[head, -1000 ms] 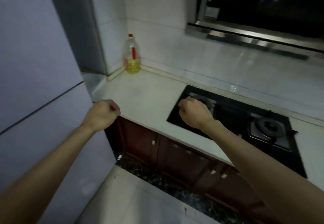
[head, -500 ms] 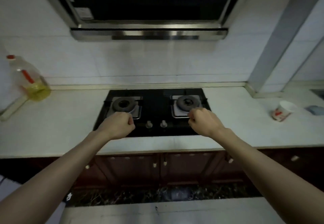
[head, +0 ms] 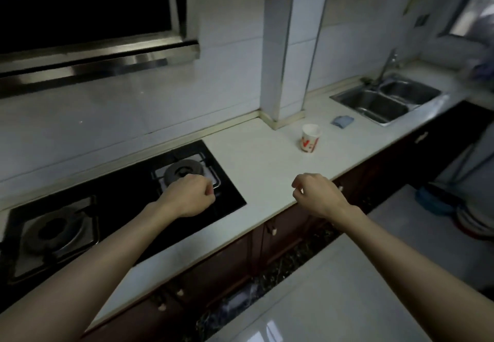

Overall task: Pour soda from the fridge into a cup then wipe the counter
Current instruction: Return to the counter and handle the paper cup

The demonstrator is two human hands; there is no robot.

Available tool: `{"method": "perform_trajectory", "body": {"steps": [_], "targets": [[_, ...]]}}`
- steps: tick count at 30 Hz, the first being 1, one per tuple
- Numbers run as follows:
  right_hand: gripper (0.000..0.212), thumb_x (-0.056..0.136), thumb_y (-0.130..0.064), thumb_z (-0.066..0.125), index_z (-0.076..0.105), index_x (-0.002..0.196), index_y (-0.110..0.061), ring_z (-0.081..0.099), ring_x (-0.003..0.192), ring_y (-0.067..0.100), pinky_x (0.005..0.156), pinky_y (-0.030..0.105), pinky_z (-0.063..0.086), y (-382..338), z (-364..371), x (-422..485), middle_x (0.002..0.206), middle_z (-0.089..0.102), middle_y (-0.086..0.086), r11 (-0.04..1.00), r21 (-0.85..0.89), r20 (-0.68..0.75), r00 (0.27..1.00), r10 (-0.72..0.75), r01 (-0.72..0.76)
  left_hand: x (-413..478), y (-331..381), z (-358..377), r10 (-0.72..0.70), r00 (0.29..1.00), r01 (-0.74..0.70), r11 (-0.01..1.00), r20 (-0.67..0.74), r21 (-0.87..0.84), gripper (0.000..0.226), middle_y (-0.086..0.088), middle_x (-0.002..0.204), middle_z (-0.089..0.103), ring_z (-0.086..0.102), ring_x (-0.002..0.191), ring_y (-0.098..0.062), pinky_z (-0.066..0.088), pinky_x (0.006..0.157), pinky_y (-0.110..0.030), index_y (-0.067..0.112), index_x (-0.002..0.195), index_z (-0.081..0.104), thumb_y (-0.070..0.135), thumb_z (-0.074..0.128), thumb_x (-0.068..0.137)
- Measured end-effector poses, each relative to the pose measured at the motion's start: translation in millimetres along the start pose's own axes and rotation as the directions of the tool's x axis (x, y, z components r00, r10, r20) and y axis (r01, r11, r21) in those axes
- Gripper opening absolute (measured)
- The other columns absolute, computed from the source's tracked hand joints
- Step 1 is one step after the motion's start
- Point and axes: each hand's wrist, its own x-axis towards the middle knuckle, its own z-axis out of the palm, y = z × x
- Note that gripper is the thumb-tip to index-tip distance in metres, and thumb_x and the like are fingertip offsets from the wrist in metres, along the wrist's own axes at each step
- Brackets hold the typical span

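We are seeing a black gas hob lying at the lower left of the frame, with one burner near the middle and another burner at the far left. A range hood is hanging at the upper left. A steel double sink with its tap is sitting at the upper right, and dark cabinet doors are running along the bottom

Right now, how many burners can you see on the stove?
2. One burner sits at the right end of the stove, just beyond the left hand. The other burner is at its left end.
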Motion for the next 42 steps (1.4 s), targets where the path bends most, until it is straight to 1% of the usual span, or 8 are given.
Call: {"method": "perform_trajectory", "body": {"steps": [5,8,11,20,25,30,34,42], "targets": [[0.032,0.088,-0.019,0.046,0.067,0.109,-0.009,0.062,0.102,0.027,0.077,0.035,0.052,29.7,-7.4,7.0,0.112,0.067,0.007,0.989,-0.009,-0.022,0.989,0.149,-0.149,68.9,22.6,6.2,0.216,0.976,-0.217,0.975,0.040,0.042,0.013,0.004,0.093,0.064,0.061,0.083,-0.015,0.049,0.067,-0.030,0.025,0.078,0.057,0.030,0.052,0.089],[0.028,0.088,-0.020,0.046,0.067,0.102,-0.009,0.063,0.097,0.029,0.068,0.032,0.046,46.3,-13.2,6.6,0.105,0.067,0.009,0.972,-0.013,-0.038,0.972,0.233,-0.234,104.7,42.5,7.8,0.302,0.952,-0.305,0.950,0.054,0.061,0.015,0.003,0.105,0.063,0.059,0.095,-0.018,0.046,0.073,-0.030,0.022,0.092,0.062,0.029,0.050,0.090],[0.024,0.089,-0.021,0.046,0.066,0.096,-0.008,0.063,0.089,0.029,0.071,0.037,0.053,61.1,-23.3,3.4,0.099,0.066,0.009,0.945,-0.013,-0.069,0.943,0.326,-0.328,133.6,68.1,9.1,0.386,0.921,-0.388,0.920,0.060,0.046,0.017,0.002,0.106,0.064,0.059,0.095,-0.019,0.046,0.075,-0.031,0.020,0.094,0.063,0.028,0.049,0.090],[0.029,0.093,-0.020,0.046,0.068,0.110,-0.012,0.064,0.090,0.025,0.071,0.037,0.055,119.9,-28.7,11.1,0.105,0.068,0.006,0.890,0.019,-0.115,0.883,0.455,-0.456,193.1,144.6,20.4,0.513,0.852,-0.521,0.851,0.099,0.069,0.020,0.000,0.103,0.065,0.060,0.089,-0.021,0.052,0.076,-0.037,0.015,0.097,0.065,0.026,0.049,0.091],[0.030,0.093,-0.022,0.045,0.066,0.113,-0.013,0.064,0.093,0.026,0.074,0.037,0.055,172.6,-25.0,42.6,0.108,0.067,0.007,0.902,0.032,-0.053,0.901,0.431,-0.430,233.3,184.0,30.0,0.473,0.873,-0.485,0.867,0.123,0.110,0.021,-0.001,0.102,0.064,0.060,0.090,-0.021,0.053,0.077,-0.038,0.015,0.098,0.065,0.027,0.050,0.091],[0.027,0.089,-0.023,0.046,0.066,0.102,-0.011,0.063,0.093,0.028,0.075,0.039,0.054,237.5,-18.7,84.5,0.106,0.066,0.008,0.937,0.042,0.030,0.938,0.345,-0.346,273.2,226.2,40.9,0.365,0.923,-0.379,0.915,0.121,0.135,0.022,-0.004,0.098,0.065,0.062,0.087,-0.022,0.055,0.078,-0.042,0.011,0.096,0.066,0.025,0.050,0.091],[0.030,0.090,-0.022,0.045,0.064,0.110,-0.009,0.061,0.099,0.028,0.070,0.031,0.045,276.1,-18.3,119.2,0.112,0.065,0.010,0.970,0.023,0.101,0.966,0.238,-0.242,295.6,252.3,43.9,0.266,0.956,-0.281,0.951,0.121,0.133,0.023,-0.006,0.099,0.065,0.061,0.087,-0.022,0.055,0.077,-0.042,0.011,0.098,0.064,0.026,0.049,0.090],[0.035,0.092,-0.024,0.047,0.061,0.122,-0.011,0.057,0.111,0.028,0.088,0.035,0.045,305.8,-16.1,214.4,0.122,0.062,0.009,0.995,0.063,0.169,0.984,0.060,-0.072,338.9,255.0,45.9,0.069,0.995,-0.073,0.996,0.070,0.060,0.028,-0.006,0.109,0.062,0.059,0.096,-0.022,0.053,0.081,-0.039,0.013,0.112,0.060,0.030,0.048,0.093]]}}
